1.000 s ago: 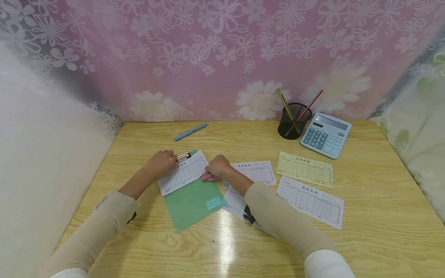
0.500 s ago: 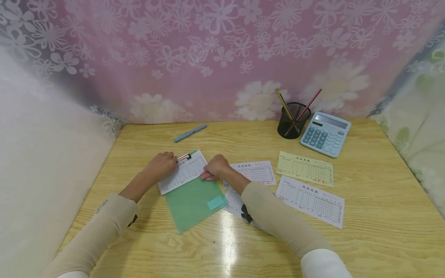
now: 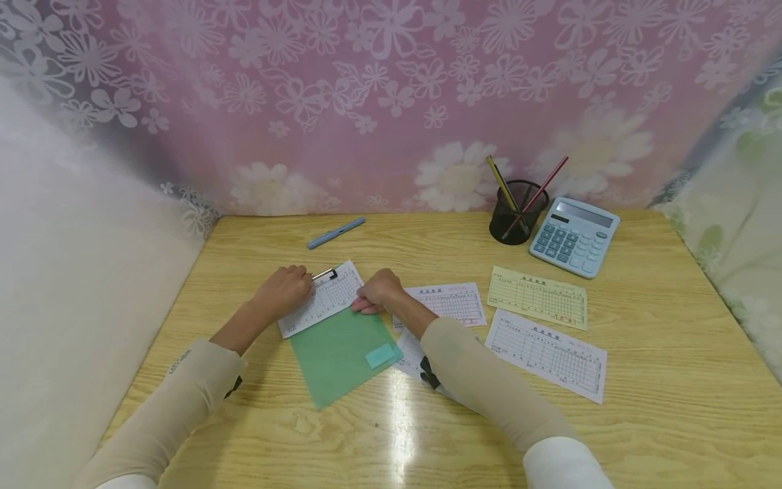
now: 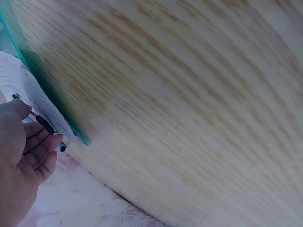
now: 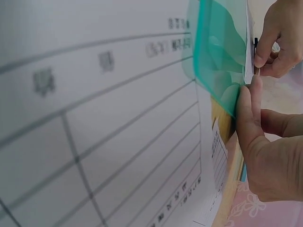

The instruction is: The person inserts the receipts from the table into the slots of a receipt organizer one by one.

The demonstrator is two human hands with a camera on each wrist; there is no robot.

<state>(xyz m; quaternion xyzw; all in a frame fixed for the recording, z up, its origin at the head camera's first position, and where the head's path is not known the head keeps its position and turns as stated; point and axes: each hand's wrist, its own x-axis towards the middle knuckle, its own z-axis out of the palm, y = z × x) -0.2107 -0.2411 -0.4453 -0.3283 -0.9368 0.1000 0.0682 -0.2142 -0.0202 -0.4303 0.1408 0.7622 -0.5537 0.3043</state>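
A white printed form (image 3: 330, 299) lies over the upper part of a green translucent folder (image 3: 342, 356), which carries a light blue label (image 3: 380, 355). My left hand (image 3: 283, 292) is at their far edge, pinching the wire handles of a black binder clip (image 4: 45, 124) between thumb and fingers. The clip's black body (image 3: 332, 274) shows just past the fingertips, over the form. At the right edge, my right hand (image 3: 380, 292) pinches the form and folder between thumb and fingers, close beside the left hand in the right wrist view.
Two white forms (image 3: 449, 302) (image 3: 411, 353) lie partly under the right arm. Right of them are a yellow form (image 3: 537, 297) and another white form (image 3: 546, 354). A blue pen (image 3: 336, 233), a black mesh pencil cup (image 3: 512, 224) and a blue calculator (image 3: 574, 238) are at the back.
The white form has shifted slightly toward the far edge of the green folder. Both hands stay in nearly the same place, the right one a touch further left.
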